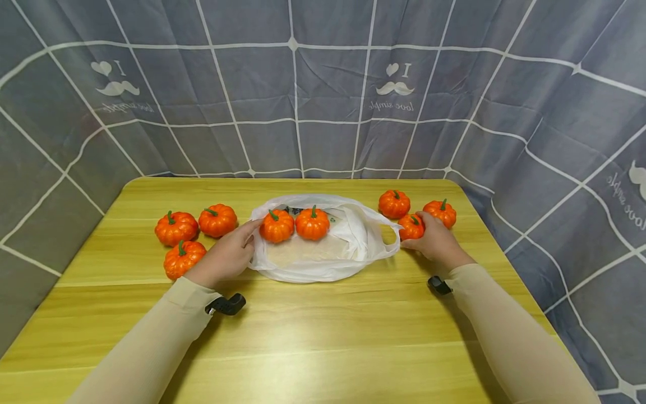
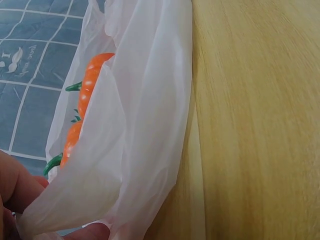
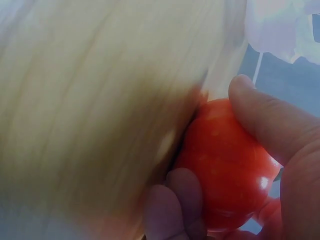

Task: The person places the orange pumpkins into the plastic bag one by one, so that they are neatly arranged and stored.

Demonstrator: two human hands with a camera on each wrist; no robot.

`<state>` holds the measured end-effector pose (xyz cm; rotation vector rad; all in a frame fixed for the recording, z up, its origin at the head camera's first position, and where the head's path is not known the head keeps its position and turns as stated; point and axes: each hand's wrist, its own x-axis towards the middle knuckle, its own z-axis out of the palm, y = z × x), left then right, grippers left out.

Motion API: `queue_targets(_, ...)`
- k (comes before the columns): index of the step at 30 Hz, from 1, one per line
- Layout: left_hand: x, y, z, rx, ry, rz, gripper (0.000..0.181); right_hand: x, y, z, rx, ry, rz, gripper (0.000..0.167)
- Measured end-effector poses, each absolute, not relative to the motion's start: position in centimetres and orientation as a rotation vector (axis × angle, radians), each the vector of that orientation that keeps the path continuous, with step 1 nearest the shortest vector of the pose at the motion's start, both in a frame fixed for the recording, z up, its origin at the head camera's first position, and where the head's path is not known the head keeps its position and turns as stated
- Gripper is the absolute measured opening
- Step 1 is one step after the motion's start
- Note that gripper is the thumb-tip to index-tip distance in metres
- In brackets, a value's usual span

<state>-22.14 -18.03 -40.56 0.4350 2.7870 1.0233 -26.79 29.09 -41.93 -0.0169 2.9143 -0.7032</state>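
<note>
A white plastic bag (image 1: pixel 323 272) lies spread on the table with its mouth up. Two small orange pumpkins, one on the left (image 1: pixel 276 226) and one on the right (image 1: pixel 312 224), sit inside it. My left hand (image 1: pixel 229 252) pinches the bag's left rim; in the left wrist view the film (image 2: pixel 145 100) runs between thumb and fingers. At the bag's right handle, my right hand (image 1: pixel 438 242) grips another pumpkin (image 1: pixel 411 227). The right wrist view shows thumb and fingers curled round this pumpkin (image 3: pixel 225 160), close to the tabletop.
Beside my right hand are two pumpkins, one behind (image 1: pixel 394 203) and one to the right (image 1: pixel 442 213). Several more, including a front one (image 1: pixel 184 259), cluster left of my left hand. A grey checked curtain (image 1: pixel 323 84) hangs behind the wooden table (image 1: pixel 303 348).
</note>
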Motion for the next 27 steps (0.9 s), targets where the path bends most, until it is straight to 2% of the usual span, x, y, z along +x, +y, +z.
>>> queue_targets(27,-22.09,-18.09,-40.49,0.423,2.784,1.029,0.057,-26.59,28.83,-41.80,0.004,2.921,-0.672,0.099)
